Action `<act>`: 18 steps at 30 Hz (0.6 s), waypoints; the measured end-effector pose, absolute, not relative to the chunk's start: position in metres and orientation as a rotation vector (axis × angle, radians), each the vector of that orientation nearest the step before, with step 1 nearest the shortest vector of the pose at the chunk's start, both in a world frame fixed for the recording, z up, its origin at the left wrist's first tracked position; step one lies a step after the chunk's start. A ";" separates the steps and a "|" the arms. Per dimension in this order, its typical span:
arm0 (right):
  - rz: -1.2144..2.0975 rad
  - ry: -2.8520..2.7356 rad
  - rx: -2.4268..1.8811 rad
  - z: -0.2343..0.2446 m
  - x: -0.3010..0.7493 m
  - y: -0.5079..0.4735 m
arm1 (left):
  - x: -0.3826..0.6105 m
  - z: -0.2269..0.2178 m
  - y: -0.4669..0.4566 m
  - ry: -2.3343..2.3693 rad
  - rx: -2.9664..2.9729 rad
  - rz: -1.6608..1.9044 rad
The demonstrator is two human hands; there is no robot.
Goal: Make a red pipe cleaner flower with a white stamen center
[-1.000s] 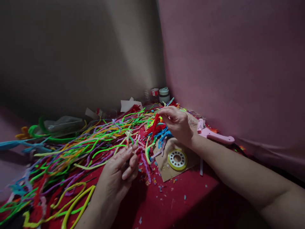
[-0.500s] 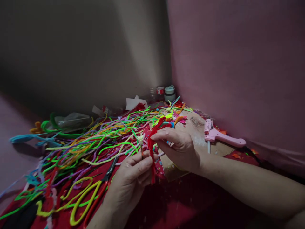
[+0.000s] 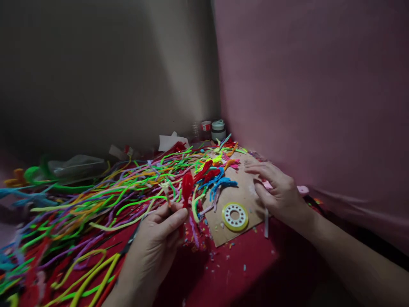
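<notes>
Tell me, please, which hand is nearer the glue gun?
Right. The right hand lies over the glue gun, hiding most of it; the left hand is far off, pinching pipe cleaners.

- left hand [image 3: 153, 247] was bare, plain skin all over, nothing fancy
- thumbnail [image 3: 182, 212] on that one looked short, but it was too blurry to say more
- right hand [image 3: 279, 192] was bare too, with mostly the back of it and the knuckles showing
- left forearm [image 3: 126, 290] was bare for the short bit that showed
- right forearm [image 3: 351, 260] was bare as well, and way more of it was in shot
- light was pretty dim, so finer skin detail got lost
</notes>
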State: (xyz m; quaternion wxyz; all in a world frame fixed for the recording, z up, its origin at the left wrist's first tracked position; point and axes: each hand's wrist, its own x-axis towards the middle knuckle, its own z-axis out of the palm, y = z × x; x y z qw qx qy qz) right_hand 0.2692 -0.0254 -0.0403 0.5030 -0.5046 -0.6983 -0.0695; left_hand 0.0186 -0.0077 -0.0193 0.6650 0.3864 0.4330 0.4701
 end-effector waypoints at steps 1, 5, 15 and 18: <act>-0.275 -1.718 -1.369 -0.048 0.283 -0.031 | 0.019 -0.020 -0.007 0.991 0.863 1.057; -0.450 -1.801 -1.830 -0.073 0.323 -0.044 | 0.019 -0.023 -0.008 1.004 0.818 1.018; -0.503 -1.757 -1.821 -0.087 0.328 -0.035 | 0.016 -0.020 -0.001 1.011 0.826 1.054; -0.433 -1.771 -1.544 -0.083 0.323 -0.041 | 0.016 -0.022 -0.001 1.012 0.828 1.033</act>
